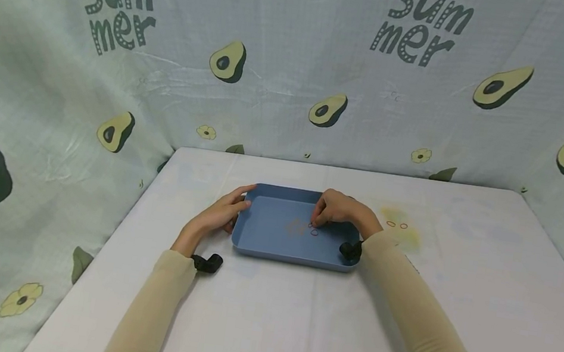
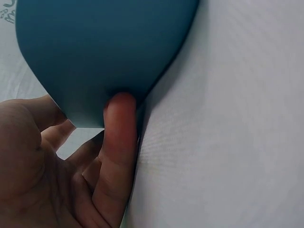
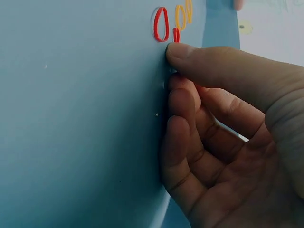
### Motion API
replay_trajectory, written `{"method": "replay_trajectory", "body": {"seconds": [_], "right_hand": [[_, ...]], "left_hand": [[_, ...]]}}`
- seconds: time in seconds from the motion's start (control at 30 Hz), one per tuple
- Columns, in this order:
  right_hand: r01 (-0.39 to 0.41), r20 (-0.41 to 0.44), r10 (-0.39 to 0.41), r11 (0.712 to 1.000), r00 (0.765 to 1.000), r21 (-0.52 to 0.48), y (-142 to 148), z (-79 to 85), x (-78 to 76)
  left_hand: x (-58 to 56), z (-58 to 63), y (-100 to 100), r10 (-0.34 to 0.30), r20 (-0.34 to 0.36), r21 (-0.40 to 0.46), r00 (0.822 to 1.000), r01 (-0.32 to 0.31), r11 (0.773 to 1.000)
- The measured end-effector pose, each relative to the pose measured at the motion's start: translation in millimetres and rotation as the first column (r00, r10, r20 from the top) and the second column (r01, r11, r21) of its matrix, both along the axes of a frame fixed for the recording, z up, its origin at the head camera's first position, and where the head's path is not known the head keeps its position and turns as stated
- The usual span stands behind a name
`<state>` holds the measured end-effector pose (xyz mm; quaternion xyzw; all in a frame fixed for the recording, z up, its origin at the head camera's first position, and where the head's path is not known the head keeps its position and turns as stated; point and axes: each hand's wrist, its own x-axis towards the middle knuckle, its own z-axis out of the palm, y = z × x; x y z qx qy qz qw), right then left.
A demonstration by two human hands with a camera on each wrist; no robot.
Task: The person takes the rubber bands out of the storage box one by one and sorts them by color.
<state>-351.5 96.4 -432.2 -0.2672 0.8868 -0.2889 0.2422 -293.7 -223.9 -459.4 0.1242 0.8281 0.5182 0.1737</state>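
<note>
Printed cloth backdrop (image 1: 291, 33), cut off at the frame edges, behind a white-covered table (image 1: 262, 317). Two beige sleeves (image 1: 427, 335) run out of frame below. Blue tray (image 1: 269, 228) lies on the table between the hands; its right end is partly covered by the right arm. Left hand (image 1: 223, 211) grips the tray's left edge, fingers bent — left wrist view alone shows one fingertip pressed to the outer wall. Right hand (image 1: 341, 208) is inside the tray, fingers curled in, thumb apparently pinching the end of a small red ring (image 3: 176, 35); the contact itself is hidden behind the thumb. Just beside it, a larger-looking red ring (image 3: 155, 27). Yellow-orange rings (image 3: 176, 18), distinct at right wrist, blur to a faint patch from the head. Only the head view shows two reddish rings (image 1: 391, 224) on the table, right of the tray.
</note>
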Motion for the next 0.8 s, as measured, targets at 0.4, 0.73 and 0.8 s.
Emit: {"method": "replay_trajectory", "body": {"seconds": [0.4, 0.73, 0.8], "right_hand": [[-0.008, -0.045, 0.009, 1.0, 0.999, 0.019, -0.8, -2.1, -1.1], [0.003, -0.047, -0.005, 0.999, 0.999, -0.039, 4.8, 2.8, 4.2], [0.015, -0.054, -0.018, 0.999, 0.998, -0.045, 6.4, 5.9, 6.2]], "left_hand": [[0.6, 1.7, 0.1, -0.006, -0.003, 0.014, 1.0, 0.006, 1.0], [0.6, -1.9, 0.0, 0.003, 0.027, 0.023, 1.0, -0.003, 1.0], [0.6, -1.6, 0.0, 0.006, 0.027, 0.019, 1.0, -0.006, 1.0]]}}
